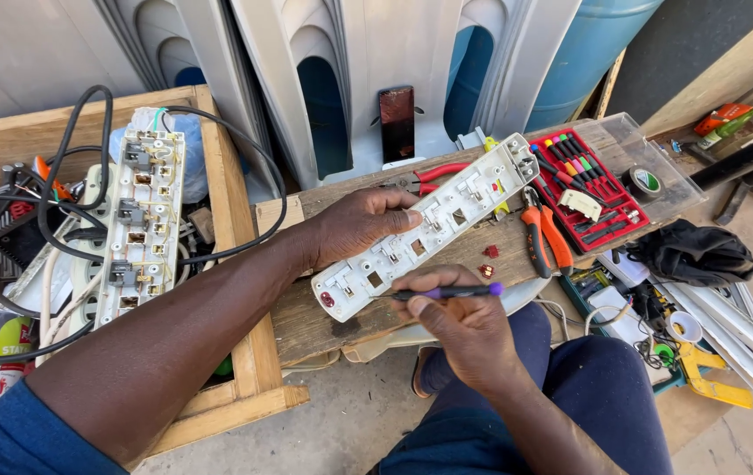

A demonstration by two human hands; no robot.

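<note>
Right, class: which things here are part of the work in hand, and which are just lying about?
In use: white power-strip cover, held by the left hand; purple-capped screwdriver in the right hand.
Lying about: orange pliers, red screwdriver case, tape roll, black cloth.

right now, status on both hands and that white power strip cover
Left hand pins white power strip cover to wooden plank. Right hand holds purple screwdriver, tip at cover. Orange pliers alongside, clear.
</note>
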